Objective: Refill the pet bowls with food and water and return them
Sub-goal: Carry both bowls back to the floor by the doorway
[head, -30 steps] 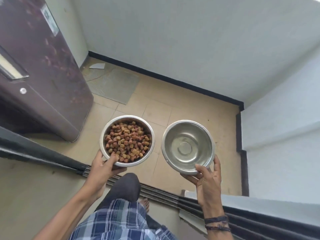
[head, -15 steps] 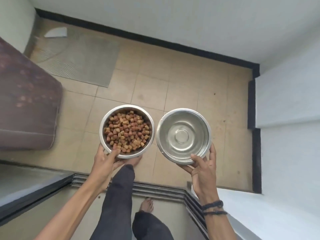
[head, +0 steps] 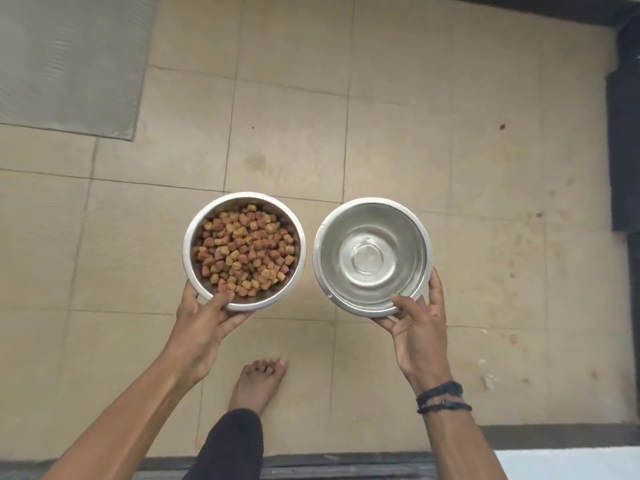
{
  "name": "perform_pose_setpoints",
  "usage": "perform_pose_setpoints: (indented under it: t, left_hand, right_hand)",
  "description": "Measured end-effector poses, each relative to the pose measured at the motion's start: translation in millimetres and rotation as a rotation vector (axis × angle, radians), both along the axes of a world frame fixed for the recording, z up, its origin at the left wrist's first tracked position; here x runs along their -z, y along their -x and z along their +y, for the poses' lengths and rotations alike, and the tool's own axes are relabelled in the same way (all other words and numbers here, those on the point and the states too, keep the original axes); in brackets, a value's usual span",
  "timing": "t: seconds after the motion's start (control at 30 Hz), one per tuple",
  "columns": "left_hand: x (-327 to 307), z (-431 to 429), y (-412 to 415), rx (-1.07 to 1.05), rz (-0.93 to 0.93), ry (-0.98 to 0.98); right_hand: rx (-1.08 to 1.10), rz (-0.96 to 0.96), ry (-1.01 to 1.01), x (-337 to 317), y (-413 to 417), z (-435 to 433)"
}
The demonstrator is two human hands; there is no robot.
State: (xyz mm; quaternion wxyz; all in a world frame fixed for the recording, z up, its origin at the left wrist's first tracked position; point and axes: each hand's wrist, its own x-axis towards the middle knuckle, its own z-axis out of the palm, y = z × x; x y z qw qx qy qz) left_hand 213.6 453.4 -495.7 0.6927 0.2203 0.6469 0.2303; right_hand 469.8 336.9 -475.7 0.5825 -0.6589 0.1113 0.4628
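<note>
Two steel pet bowls hang side by side above a beige tiled floor. The food bowl (head: 189, 237), on the left, is heaped with brown and tan kibble (head: 245, 250). My left hand (head: 204, 323) grips its near rim, thumb over the edge. The water bowl (head: 372, 216), on the right, shines inside and seems to hold clear water. My right hand (head: 417, 327) holds it from below at its near rim, thumb over the lip, with dark bands on the wrist.
A grey-green mat (head: 65, 60) lies on the floor at the upper left. A dark skirting and wall edge (head: 623, 150) run down the right side. A dark threshold strip (head: 346, 467) crosses the bottom, with my bare foot (head: 258, 382) stepping just past it.
I have stepped forward over the threshold and my view has tipped down to the floor. The fridge and walls have left the view. Both bowls stay held as before.
</note>
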Motion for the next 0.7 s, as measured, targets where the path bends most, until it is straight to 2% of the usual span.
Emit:
perform_pose_setpoints:
  t: [0.13, 0.3, 0.5, 0.7]
  left_hand:
    - [83.1, 9.6, -8.2, -0.027, -0.012, 0.044]
    - [149.1, 16.9, -12.4, -0.073, -0.030, 0.085]
    - [181.9, 19.3, -10.0, -0.208, -0.078, 0.120]
    - [197.9, 19.1, -7.5, -0.191, -0.090, 0.119]
  right_hand:
    - [0.028, 0.054, -0.022, 91.7, 3.4, 10.2]
    - [0.060, 0.106, -0.067, 164.9, 11.2, 10.2]
    - [0.056, 0.127, -0.102, 205.8, 13.7, 12.5]
    - [0.066, 0.138, -0.113, 224.9, 9.4, 12.4]
